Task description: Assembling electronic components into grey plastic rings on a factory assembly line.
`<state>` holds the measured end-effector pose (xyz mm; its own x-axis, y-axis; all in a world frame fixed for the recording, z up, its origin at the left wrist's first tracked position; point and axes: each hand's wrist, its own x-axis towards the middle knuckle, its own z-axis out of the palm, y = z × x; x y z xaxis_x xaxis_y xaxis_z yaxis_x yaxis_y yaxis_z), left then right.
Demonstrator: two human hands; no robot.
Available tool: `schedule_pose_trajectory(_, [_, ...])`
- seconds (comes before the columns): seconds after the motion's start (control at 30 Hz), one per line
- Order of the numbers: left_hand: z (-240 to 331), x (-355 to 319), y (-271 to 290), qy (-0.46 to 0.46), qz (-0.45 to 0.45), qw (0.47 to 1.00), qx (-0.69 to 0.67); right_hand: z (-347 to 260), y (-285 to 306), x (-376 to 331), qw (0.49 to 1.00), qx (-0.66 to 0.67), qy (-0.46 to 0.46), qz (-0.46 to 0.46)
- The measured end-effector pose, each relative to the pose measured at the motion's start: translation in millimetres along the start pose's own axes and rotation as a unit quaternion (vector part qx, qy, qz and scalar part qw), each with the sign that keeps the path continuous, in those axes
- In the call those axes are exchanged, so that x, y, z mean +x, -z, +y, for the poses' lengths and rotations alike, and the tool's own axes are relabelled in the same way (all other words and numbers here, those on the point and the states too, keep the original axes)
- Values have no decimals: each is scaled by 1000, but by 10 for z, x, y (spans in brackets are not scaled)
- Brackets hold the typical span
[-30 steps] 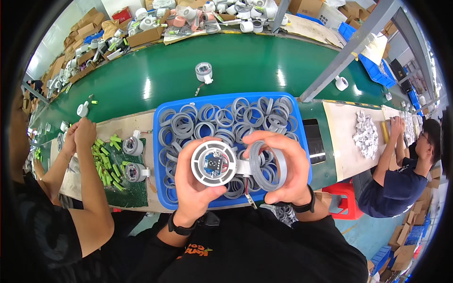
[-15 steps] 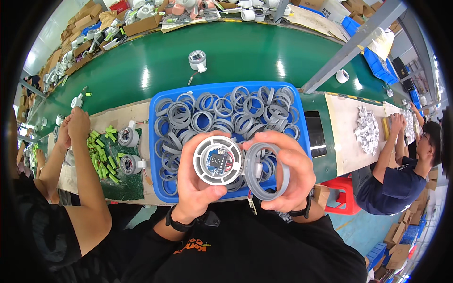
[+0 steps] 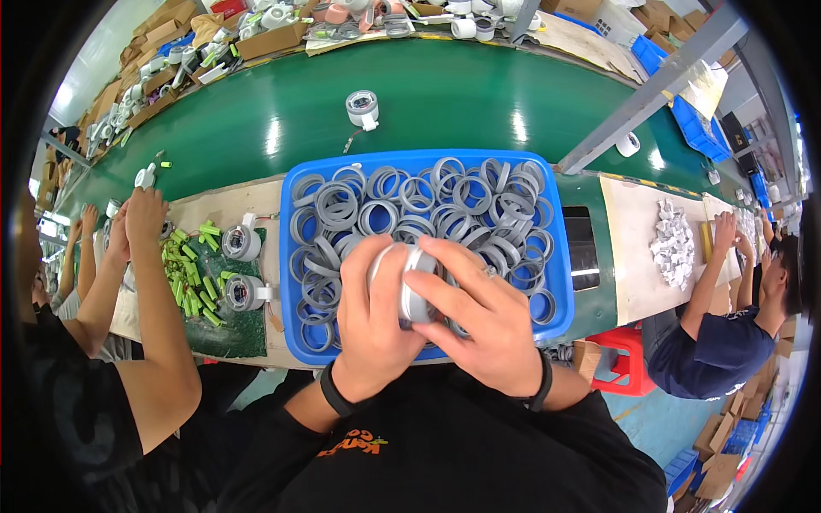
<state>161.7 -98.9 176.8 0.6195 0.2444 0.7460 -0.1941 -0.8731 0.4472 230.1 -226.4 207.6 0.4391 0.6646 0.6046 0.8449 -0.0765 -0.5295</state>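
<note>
A white round housing (image 3: 405, 286) is held up over the tray, mostly covered by my fingers. My left hand (image 3: 372, 329) is wrapped round its left side. From the right, my right hand (image 3: 483, 321) grips a grey ring (image 3: 417, 308) against the housing, fingers over the top and thumb below. Ring and housing touch; whether the ring is fully seated cannot be seen. Just beyond and below my hands lies a blue tray (image 3: 563, 265) full of loose grey rings (image 3: 376, 218).
Left of the tray are two round housings (image 3: 242, 243) and a pile of green cylindrical cells (image 3: 192, 282). One housing (image 3: 362, 109) sits on the green conveyor belt (image 3: 445, 77). Co-workers flank me, one arm (image 3: 158, 282) close on the left. A black flat panel (image 3: 583, 248) and white parts (image 3: 674, 239) lie right.
The housing and grey ring, apart side by side before, are now together. The housing has turned so its circuit board no longer shows, and my right hand has closed in on it.
</note>
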Motion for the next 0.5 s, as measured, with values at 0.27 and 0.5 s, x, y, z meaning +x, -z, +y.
schedule_pose_trajectory(0.27, [-36, 67, 131, -45, -163, 985, -39, 436, -279, -53, 913, 386, -132, -4])
schedule_pose_trajectory(0.5, [-153, -5, 52, -39, -138, 983, -116, 518, -397, -10, 886, 426, -163, -77])
